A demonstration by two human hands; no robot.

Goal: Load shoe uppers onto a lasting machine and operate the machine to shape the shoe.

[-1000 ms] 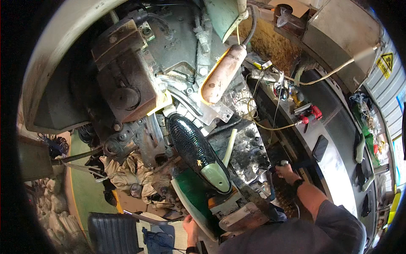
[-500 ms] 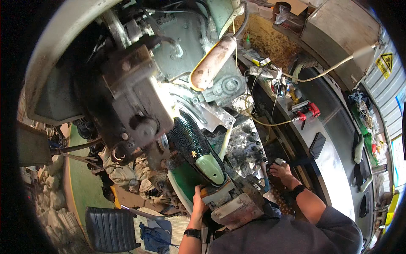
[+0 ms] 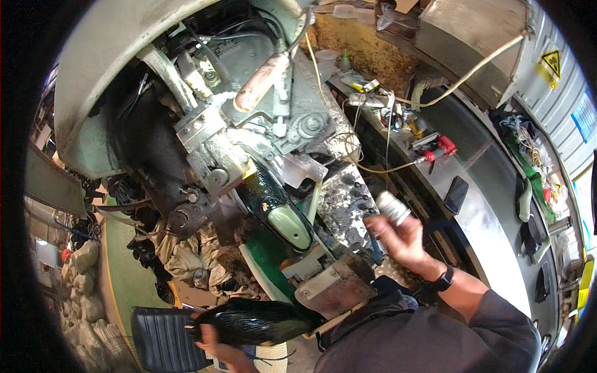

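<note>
Fingers of the right hand [image 3: 401, 239] were wrapped around a small white cylindrical container [image 3: 393, 207], raised at three o'clock of the green shoe last [image 3: 283, 214] clamped in the grey machine [image 3: 249, 124]. At seven o'clock, the left hand [image 3: 217, 345] gripped a glossy black shoe upper [image 3: 258, 321].

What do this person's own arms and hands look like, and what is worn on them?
Both hands are bare, with no gloves. The right hand has a black band at the wrist, and a dark grey sleeve pushed up the forearm. Only the left hand shows at the lower edge; its wrist and sleeve are out of view.
</note>
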